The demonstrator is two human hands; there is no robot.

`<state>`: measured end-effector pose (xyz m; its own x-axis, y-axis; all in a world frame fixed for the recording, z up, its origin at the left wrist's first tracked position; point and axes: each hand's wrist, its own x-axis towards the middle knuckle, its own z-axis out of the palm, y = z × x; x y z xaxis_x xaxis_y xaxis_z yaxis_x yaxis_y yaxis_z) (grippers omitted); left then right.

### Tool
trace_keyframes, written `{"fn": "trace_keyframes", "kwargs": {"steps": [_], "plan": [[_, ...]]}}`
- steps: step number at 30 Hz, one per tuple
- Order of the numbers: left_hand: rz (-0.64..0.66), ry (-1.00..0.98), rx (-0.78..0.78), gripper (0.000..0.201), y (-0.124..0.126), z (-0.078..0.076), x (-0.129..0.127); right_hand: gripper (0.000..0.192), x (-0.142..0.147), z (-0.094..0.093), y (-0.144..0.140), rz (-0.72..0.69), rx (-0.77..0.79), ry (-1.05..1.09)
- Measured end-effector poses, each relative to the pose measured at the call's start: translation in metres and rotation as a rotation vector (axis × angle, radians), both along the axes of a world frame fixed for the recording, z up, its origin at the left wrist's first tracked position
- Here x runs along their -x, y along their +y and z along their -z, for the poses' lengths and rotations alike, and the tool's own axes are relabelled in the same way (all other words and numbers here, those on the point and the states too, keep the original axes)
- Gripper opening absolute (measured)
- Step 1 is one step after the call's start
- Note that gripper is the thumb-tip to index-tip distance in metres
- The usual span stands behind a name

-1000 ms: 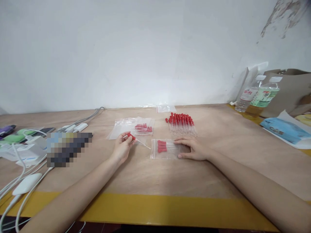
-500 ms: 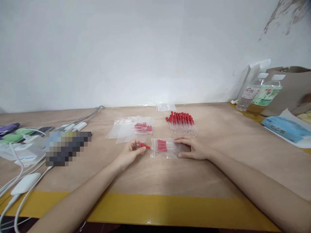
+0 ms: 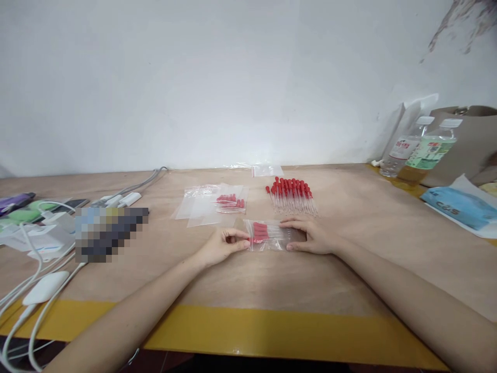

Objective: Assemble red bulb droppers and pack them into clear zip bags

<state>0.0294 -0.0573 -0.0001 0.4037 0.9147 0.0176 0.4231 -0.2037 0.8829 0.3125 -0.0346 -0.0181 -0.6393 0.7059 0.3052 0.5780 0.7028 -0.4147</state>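
Note:
A clear zip-lock bag [image 3: 278,243] lies flat on the table with several red-bulbed droppers [image 3: 260,230] inside, their bulbs toward its left end. At that left end, my left hand [image 3: 219,247] pinches the red bulb of another dropper [image 3: 252,240] between thumb and fingers; its thin tube reaches into the bag's mouth. My right hand [image 3: 316,237] grips the bag's right end, thumb on the near edge and fingers on the far one. Behind the bag, a row of loose droppers [image 3: 292,192] lies with bulbs pointing away from me. Filled bags [image 3: 231,201] rest on flat clear bags [image 3: 200,207].
Chargers [image 3: 54,233], white cables [image 3: 37,331] and a blurred-out item [image 3: 111,238] crowd the left side. At right stand two bottles [image 3: 430,150] by a grey bag [image 3: 469,134], with a blue packet [image 3: 458,207] in front. A wall [image 3: 233,83] closes the back.
My left hand has moved right, bringing its dropper from just outside the bag to its mouth, tube now inside. My right hand keeps its place on the bag. The view has shifted slightly.

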Motion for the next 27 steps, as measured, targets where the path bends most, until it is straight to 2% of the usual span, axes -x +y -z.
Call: {"fn": "trace_keyframes", "kwargs": {"steps": [3,9,17,23,27], "plan": [[0.052,0.086,-0.081,0.032,-0.006,-0.004,-0.004,0.057,0.000,0.001,0.001,-0.010,-0.005,0.003],[-0.122,0.134,-0.224,0.029,-0.017,0.004,-0.016,0.058,-0.001,0.003,0.003,-0.023,-0.007,0.026],[-0.190,-0.015,-0.211,0.019,-0.011,0.007,-0.009,0.056,0.017,-0.001,-0.009,0.077,-0.033,0.036],[-0.194,-0.078,-0.091,0.018,-0.008,0.013,-0.001,0.053,0.023,0.001,-0.012,0.058,-0.055,0.046],[-0.292,-0.164,-0.059,0.031,-0.005,0.010,0.003,0.055,0.018,-0.001,-0.014,0.035,-0.027,0.048]]}}
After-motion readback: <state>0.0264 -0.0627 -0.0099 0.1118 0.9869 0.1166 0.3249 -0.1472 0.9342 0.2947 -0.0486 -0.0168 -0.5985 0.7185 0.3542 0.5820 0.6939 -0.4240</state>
